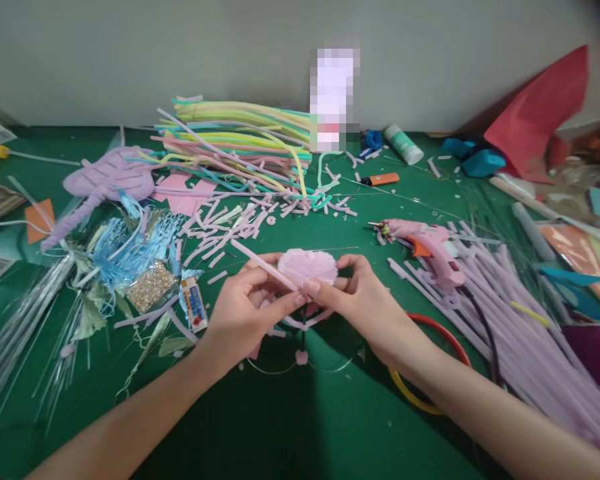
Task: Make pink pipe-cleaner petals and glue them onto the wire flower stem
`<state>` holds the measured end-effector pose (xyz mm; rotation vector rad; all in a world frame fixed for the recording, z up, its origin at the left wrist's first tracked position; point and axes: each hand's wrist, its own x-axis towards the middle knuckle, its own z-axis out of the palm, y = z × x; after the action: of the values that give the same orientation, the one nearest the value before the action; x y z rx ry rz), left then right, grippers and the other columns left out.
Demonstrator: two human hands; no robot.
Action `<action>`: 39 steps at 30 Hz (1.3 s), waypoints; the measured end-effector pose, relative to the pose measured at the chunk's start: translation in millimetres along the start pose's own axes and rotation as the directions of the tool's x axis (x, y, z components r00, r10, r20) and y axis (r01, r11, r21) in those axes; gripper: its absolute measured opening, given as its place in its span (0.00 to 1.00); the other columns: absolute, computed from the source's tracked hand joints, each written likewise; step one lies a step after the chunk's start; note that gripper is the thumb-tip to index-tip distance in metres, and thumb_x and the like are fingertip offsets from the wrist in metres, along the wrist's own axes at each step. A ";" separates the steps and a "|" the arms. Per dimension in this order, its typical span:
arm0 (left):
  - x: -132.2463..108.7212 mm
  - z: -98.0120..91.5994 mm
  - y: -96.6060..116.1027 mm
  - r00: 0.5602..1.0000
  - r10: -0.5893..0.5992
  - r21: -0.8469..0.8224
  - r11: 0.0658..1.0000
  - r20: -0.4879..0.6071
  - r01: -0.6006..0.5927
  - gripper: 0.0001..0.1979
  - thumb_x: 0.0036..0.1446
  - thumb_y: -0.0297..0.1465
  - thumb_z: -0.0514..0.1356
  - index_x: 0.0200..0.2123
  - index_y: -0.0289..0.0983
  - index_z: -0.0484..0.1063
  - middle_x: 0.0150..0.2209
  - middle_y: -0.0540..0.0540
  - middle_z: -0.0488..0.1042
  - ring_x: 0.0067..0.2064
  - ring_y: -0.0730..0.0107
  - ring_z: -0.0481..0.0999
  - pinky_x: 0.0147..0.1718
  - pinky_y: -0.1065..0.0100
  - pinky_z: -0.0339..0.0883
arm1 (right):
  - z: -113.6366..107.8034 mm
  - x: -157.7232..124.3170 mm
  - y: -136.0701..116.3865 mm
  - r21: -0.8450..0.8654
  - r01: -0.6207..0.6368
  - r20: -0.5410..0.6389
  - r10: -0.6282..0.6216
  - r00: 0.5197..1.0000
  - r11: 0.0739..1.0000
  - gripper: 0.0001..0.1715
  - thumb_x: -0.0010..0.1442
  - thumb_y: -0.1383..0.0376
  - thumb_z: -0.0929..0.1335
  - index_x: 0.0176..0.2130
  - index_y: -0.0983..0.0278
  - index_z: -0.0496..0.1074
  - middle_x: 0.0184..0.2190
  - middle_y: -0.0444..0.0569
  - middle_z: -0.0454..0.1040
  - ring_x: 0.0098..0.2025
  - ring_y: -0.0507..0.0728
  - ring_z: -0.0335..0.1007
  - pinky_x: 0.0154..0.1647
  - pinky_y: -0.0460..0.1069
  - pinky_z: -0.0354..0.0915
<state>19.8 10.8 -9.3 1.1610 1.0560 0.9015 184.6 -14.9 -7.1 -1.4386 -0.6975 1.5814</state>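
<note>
Both hands meet over the near middle of the table, around a round, ridged, pale pink piece (308, 268) that looks made of fuzzy chenille stems. My left hand (260, 300) pinches a loose lilac chenille stem (263, 263), which slants up to the left in front of the round piece. On the other side, my right hand (355, 287) grips the round piece, thumb on its lower front edge. Beneath hang a curved pink stem (307, 325), a dark stick and a small pink knob (301, 358). My fingers partly hide where these parts join.
A pink hot glue gun (433, 247) lies on lilac stems (515, 313) at right. Cut stem pieces (225, 230) and a multicoloured stem bundle (240, 140) lie behind my hands. At left are blue tassels (135, 243) and a lilac wrapped shape (113, 175). An orange lighter (383, 179) lies farther back.
</note>
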 end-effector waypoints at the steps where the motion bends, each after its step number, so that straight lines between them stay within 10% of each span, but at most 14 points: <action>1: 0.0 0.3 0.1 1.000 -0.001 -0.014 1.000 0.016 0.001 0.06 0.45 0.28 0.71 0.29 0.33 0.79 0.48 0.43 0.72 0.47 0.64 0.78 0.46 0.71 0.74 | 0.0 0.6 1.5 0.007 0.008 -0.008 -0.008 1.000 1.000 0.40 0.43 0.55 0.79 0.41 0.58 0.52 0.23 0.39 0.77 0.26 0.53 0.75 0.27 0.45 0.69; 23: 5.9 -1.0 -10.8 0.973 -0.219 -0.211 0.957 -0.077 0.199 0.12 0.43 0.29 0.73 0.28 0.35 0.73 0.28 0.53 0.77 0.34 0.74 0.77 0.36 0.74 0.70 | -4.7 0.8 7.6 0.111 0.009 0.036 -0.013 0.999 0.994 0.35 0.49 0.61 0.77 0.46 0.58 0.55 0.26 0.38 0.77 0.29 0.51 0.76 0.37 0.48 0.71; 39: 3.6 -6.3 -6.7 0.979 -0.166 -0.337 0.920 0.122 0.198 0.16 0.50 0.25 0.69 0.39 0.39 0.68 0.32 0.53 0.78 0.33 0.76 0.77 0.34 0.76 0.70 | -4.3 -1.7 13.2 0.113 0.093 0.069 -0.101 0.992 0.989 0.36 0.46 0.61 0.79 0.47 0.58 0.58 0.35 0.44 0.81 0.37 0.56 0.80 0.41 0.53 0.76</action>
<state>14.9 14.6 -16.9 0.7861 0.8709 0.8394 185.8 -23.2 -18.3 -1.2527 -0.7021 1.5788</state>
